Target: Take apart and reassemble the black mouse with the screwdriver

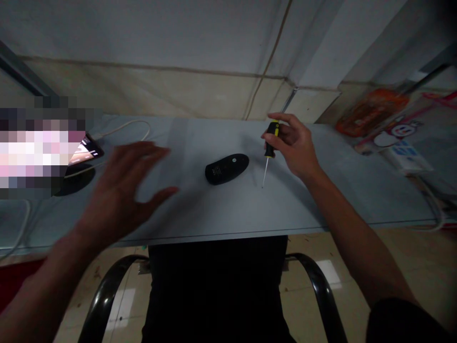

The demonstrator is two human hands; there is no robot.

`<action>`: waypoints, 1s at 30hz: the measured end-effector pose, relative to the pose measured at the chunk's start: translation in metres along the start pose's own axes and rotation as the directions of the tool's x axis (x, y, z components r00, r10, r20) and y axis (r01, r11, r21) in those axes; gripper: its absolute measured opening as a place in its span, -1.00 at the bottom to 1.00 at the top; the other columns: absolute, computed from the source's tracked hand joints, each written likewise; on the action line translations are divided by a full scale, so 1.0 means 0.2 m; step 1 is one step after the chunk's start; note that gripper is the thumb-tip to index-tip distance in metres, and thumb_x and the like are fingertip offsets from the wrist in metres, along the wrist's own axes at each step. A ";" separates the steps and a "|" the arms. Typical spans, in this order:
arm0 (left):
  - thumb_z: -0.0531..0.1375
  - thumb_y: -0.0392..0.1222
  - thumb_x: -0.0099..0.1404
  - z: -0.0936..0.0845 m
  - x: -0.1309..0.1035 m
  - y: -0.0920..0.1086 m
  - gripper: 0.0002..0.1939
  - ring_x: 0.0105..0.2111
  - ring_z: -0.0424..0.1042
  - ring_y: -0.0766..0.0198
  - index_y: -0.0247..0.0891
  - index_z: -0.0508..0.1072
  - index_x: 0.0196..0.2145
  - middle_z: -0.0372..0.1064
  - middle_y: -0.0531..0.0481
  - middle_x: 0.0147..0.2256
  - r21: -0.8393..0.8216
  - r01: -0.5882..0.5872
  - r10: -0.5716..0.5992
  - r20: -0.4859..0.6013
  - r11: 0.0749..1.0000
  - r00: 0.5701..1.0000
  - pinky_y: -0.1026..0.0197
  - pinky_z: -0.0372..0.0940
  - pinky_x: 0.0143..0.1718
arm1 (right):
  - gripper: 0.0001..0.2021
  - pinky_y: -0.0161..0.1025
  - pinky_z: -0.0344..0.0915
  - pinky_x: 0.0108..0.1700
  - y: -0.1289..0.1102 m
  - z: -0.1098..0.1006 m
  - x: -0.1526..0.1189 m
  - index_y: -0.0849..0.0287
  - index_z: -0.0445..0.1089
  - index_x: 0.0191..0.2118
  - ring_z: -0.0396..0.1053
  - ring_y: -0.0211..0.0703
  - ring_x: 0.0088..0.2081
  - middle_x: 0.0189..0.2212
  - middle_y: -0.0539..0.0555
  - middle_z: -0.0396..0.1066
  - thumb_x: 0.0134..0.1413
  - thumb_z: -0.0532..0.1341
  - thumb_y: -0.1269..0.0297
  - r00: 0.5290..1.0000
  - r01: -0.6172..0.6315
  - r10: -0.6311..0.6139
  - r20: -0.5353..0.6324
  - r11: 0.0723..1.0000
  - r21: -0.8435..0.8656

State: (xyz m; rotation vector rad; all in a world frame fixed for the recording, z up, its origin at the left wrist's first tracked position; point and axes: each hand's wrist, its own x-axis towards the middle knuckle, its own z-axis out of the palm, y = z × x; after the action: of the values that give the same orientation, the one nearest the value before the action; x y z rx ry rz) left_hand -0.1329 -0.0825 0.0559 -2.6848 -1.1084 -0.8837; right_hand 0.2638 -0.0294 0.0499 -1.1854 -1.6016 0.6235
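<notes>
In my right hand [294, 145] is a screwdriver [272, 139] with a black and yellow handle, pinched between thumb and fingers. Its thin metal shaft points down toward the table, and I cannot tell whether the tip touches the surface. To the left of the tip, apart from both hands, lies a black oblong device [227, 169] with rounded ends, small printed text and a round sticker; it resembles an upturned computer mouse. My left hand [124, 186] hovers over the left part of the table, fingers and thumb spread, holding nothing.
The pale table [200, 214] runs along a tiled wall. At left are a phone [87, 150], partly blurred out, a dark round base [76, 180] and a white cable [137, 123]. An orange package [373, 112] and a white-blue box [407, 155] stand at right. Chair armrests flank my lap.
</notes>
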 end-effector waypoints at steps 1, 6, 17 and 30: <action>0.26 0.05 0.47 0.11 0.08 0.05 -0.30 0.32 0.22 -0.13 -0.09 0.12 0.43 0.26 -0.20 0.29 -0.026 -0.079 0.080 0.050 0.997 0.996 -0.33 0.27 0.32 | -0.45 -0.06 0.49 -0.19 0.00 0.00 0.00 -0.14 0.36 0.19 0.47 -0.05 -0.21 -0.19 0.05 0.46 0.12 0.40 -0.09 0.996 0.035 -0.036 -0.079 0.999 -0.015; 0.19 0.03 0.52 0.50 0.33 0.23 -0.43 0.23 0.33 -0.08 -0.25 0.24 0.35 0.26 -0.29 0.28 -0.099 -0.234 0.248 0.177 0.967 0.952 -0.21 0.42 0.20 | -0.33 0.02 0.51 -0.13 -0.07 0.01 0.01 -0.22 0.14 0.38 0.48 0.16 0.05 0.07 0.20 0.43 0.26 0.13 -0.33 0.945 0.154 -0.203 -0.256 0.968 -0.199; 0.12 -0.22 0.53 0.59 0.38 0.22 -0.64 0.19 0.30 -0.06 -0.22 0.33 0.23 0.25 -0.30 0.25 -0.149 -0.368 0.381 0.068 0.918 0.922 -0.20 0.38 0.17 | -0.30 0.09 0.54 -0.08 -0.13 0.06 -0.08 -0.30 -0.01 0.44 0.38 0.28 0.22 0.14 0.20 0.34 0.29 0.16 -0.25 0.934 0.188 -0.263 -0.240 0.937 -0.293; 0.10 -0.25 0.51 0.59 0.39 0.23 -0.62 0.17 0.31 -0.07 -0.17 0.34 0.24 0.26 -0.27 0.23 -0.096 -0.383 0.392 0.108 0.919 0.914 -0.17 0.35 0.15 | -0.64 -0.06 0.42 -0.22 -0.30 -0.03 -0.08 -0.05 0.46 -0.04 0.49 -0.04 -0.23 -0.29 0.09 0.45 0.33 0.17 -0.19 0.952 0.180 -0.278 -0.128 0.847 -0.500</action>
State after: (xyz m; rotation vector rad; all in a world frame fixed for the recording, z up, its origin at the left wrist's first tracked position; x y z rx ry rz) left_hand -0.0020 -0.0322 0.0074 -2.9029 -0.5290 -0.7036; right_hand 0.2456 -0.0686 0.0958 -1.3334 -1.7467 -0.0659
